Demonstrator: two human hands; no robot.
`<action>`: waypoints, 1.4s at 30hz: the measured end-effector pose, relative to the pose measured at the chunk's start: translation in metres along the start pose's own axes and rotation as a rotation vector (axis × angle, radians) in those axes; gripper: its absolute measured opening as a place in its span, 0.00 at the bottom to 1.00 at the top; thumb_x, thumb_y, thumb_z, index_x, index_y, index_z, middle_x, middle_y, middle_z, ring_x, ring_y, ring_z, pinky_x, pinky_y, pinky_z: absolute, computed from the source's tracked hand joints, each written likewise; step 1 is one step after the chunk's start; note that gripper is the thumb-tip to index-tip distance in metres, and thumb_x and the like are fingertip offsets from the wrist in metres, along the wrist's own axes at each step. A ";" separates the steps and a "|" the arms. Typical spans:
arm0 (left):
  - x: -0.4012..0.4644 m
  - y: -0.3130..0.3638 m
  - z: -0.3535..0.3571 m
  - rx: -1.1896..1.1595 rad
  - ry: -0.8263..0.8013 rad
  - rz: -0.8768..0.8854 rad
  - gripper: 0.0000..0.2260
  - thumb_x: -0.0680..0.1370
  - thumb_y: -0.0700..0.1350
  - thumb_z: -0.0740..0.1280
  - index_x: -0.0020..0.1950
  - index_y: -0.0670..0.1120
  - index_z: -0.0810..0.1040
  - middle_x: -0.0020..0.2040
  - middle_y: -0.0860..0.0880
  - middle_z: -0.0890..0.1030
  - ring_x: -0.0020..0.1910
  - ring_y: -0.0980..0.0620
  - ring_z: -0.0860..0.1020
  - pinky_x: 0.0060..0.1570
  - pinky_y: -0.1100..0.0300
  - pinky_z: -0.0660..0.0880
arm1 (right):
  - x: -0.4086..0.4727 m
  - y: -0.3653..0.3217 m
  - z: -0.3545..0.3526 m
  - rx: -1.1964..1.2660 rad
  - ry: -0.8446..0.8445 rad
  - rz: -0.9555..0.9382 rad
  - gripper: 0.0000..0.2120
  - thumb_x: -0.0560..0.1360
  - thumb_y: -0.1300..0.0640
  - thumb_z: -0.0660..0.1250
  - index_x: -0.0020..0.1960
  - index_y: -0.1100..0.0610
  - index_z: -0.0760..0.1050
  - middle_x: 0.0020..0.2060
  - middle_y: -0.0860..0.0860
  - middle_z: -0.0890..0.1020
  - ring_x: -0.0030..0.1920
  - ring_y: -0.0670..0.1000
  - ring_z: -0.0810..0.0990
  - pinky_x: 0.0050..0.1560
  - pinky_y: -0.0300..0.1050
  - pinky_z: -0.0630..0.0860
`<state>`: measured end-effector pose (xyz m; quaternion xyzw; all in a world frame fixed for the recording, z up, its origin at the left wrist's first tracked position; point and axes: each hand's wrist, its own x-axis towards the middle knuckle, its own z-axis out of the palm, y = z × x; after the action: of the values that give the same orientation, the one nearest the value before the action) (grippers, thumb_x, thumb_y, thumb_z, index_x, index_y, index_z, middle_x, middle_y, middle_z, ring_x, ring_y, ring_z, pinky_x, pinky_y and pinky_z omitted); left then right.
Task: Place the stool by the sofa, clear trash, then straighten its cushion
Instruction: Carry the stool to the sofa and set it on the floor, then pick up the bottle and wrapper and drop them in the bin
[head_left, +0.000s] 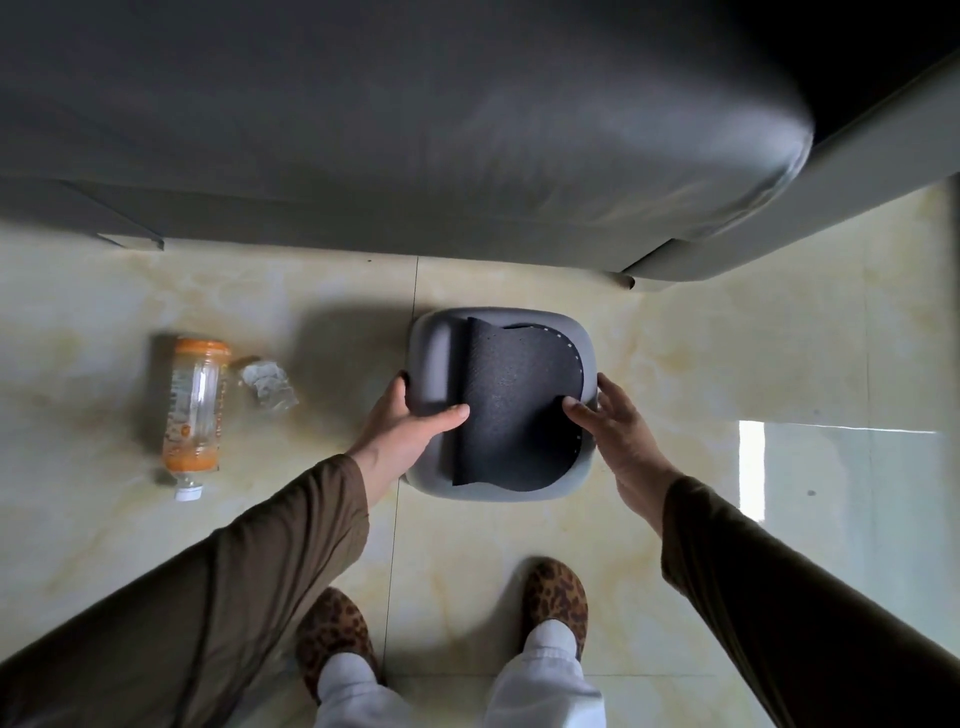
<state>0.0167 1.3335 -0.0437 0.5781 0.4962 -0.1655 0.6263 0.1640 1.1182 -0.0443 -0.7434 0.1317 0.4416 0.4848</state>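
A grey plastic stool (434, 364) stands on the tiled floor just in front of the grey sofa (389, 130). A dark round cushion pad (514, 410) lies on its seat, its left part folded over so the seat's left side is bare. My left hand (408, 426) grips the stool's left edge, thumb on the seat by the pad's fold. My right hand (610, 415) holds the right edge, fingers spread over the rim and pad. An empty clear bottle with an orange label (195, 410) lies on the floor to the left, a crumpled wrapper (267, 387) beside it.
The sofa's seat runs across the top, and its base corner (628, 278) juts out at the right. My feet in leopard-print slippers (553, 597) stand just behind the stool. A glossy reflective floor patch (831, 467) lies at the right.
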 end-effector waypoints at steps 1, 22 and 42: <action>-0.004 0.003 0.002 0.066 0.059 0.037 0.53 0.69 0.56 0.82 0.87 0.47 0.57 0.84 0.47 0.66 0.81 0.47 0.68 0.81 0.51 0.64 | -0.002 -0.002 0.001 -0.054 0.064 -0.021 0.36 0.75 0.52 0.75 0.79 0.48 0.64 0.69 0.46 0.74 0.59 0.41 0.77 0.59 0.44 0.73; -0.035 -0.075 -0.206 0.527 0.466 0.151 0.36 0.78 0.42 0.75 0.84 0.44 0.64 0.80 0.42 0.68 0.81 0.43 0.65 0.79 0.52 0.62 | -0.051 -0.010 0.275 -0.507 -0.213 -0.590 0.19 0.78 0.65 0.62 0.67 0.57 0.77 0.61 0.53 0.78 0.62 0.56 0.76 0.64 0.52 0.74; 0.050 -0.149 -0.224 0.383 0.384 -0.207 0.31 0.70 0.56 0.80 0.67 0.45 0.73 0.60 0.44 0.84 0.58 0.39 0.83 0.60 0.44 0.81 | 0.039 0.039 0.371 -0.792 -0.177 -0.286 0.13 0.82 0.59 0.59 0.66 0.55 0.72 0.59 0.57 0.81 0.59 0.60 0.79 0.54 0.50 0.75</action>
<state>-0.1735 1.5098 -0.1317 0.6529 0.6218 -0.2068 0.3799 -0.0338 1.4186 -0.1505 -0.8420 -0.1945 0.4487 0.2277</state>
